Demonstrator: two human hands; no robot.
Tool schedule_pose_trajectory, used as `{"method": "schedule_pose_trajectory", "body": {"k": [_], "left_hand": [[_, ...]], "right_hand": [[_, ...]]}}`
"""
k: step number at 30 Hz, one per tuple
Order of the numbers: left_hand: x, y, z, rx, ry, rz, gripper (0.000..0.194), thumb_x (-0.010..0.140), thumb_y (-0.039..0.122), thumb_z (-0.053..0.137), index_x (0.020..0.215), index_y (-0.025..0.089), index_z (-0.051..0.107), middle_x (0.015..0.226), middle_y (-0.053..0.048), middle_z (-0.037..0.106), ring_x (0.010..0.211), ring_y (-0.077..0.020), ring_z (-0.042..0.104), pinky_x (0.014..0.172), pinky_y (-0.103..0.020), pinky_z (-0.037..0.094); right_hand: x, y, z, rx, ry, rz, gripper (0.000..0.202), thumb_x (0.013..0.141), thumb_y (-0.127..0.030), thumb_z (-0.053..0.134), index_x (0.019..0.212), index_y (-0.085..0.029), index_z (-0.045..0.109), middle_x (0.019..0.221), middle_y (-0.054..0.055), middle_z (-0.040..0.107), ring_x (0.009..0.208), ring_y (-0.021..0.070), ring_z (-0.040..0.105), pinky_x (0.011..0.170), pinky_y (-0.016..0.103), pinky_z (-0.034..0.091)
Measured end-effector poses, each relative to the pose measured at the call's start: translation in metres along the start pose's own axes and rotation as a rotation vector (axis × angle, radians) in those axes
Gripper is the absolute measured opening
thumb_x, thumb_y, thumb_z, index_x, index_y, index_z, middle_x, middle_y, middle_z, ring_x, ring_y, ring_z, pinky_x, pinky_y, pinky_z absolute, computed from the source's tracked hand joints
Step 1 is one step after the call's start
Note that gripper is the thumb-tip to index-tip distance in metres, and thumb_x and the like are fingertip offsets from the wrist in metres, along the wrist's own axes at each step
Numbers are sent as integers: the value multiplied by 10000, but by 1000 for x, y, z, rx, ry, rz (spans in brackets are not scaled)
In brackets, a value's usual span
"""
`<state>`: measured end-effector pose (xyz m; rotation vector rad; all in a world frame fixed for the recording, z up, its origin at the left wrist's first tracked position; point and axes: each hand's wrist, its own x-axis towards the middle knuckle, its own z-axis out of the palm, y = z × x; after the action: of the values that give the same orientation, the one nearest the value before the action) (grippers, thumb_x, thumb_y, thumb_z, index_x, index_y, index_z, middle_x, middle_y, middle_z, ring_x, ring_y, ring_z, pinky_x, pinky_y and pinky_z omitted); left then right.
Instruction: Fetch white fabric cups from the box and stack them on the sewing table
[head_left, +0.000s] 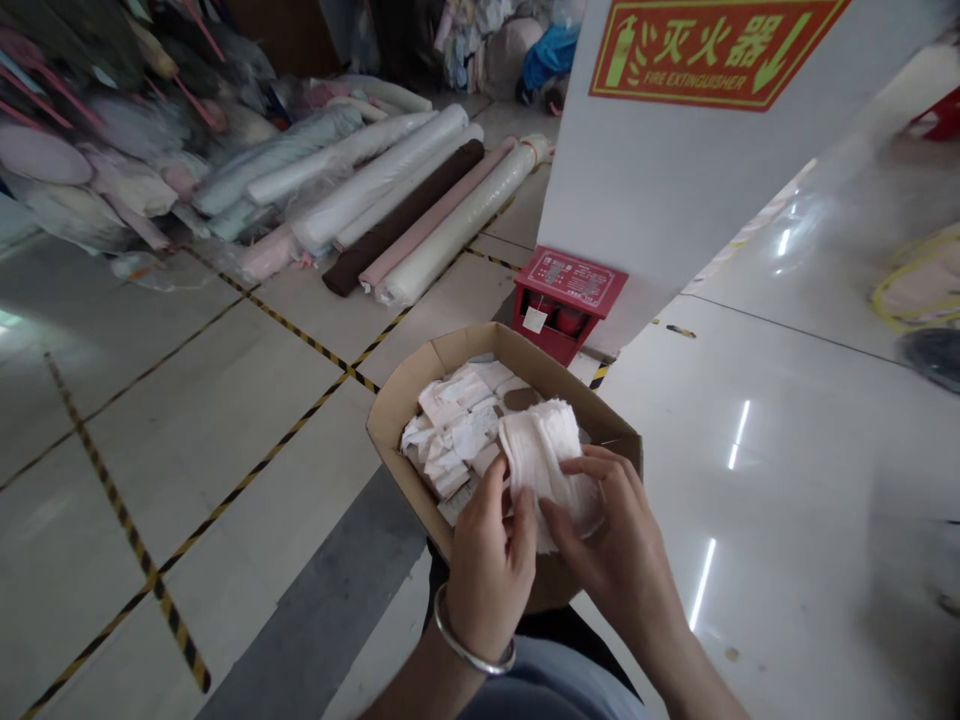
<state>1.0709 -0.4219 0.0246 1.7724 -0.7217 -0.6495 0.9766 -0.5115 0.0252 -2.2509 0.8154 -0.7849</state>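
A folded stack of white cloth [551, 465] is held between my two hands, over the right part of a cardboard box [405, 480]. My left hand [499, 550], with a silver bangle at the wrist, grips the stack's lower left side between thumb and fingers. On the right side, my right hand [611, 515] has its thumb and fingers closed on the cloth. Several white folded pieces [457, 420] lie loosely in the box, to the left of the stack. The box sits low in front of my body, its near side partly hidden by my hands.
Just beyond the box, a red fire extinguisher case [570, 290] stands against a white pillar [660, 180]. Wrapped fabric rolls [457, 220] lie on the floor at the back left, near piled bagged goods [135, 170]. Yellow and black tape [300, 425] marks the floor.
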Motion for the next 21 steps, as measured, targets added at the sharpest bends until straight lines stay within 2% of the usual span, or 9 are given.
{"method": "schedule_pose_trajectory", "body": {"k": [4,10,21], "left_hand": [[2,-2,2,-7,3,6,437,909,306,417,1291,97,434,1229,-195,590,1094,-257,605,861,-347,546],[3,-5,3,-17,3,-9,419,907,296,429,1284,113,442,1200,-184,611,1051,-248,629,812,-315,562],[6,-3,-1,-47,-31,-13,399,911,289,424,1280,138,436,1208,-166,610,1042,-223,633,840,-318,552]], "right_hand": [[1,0,4,-36,24,-30,236,815,-226,563,1033,-216,473,1108,84,500,1071,195,493,859,335,432],[4,4,7,-13,43,7,197,814,-191,527,999,-225,470,1084,73,529,1003,193,524,802,334,456],[4,4,7,27,25,31,178,816,-191,516,982,-229,464,1082,78,521,982,205,531,762,350,463]]}}
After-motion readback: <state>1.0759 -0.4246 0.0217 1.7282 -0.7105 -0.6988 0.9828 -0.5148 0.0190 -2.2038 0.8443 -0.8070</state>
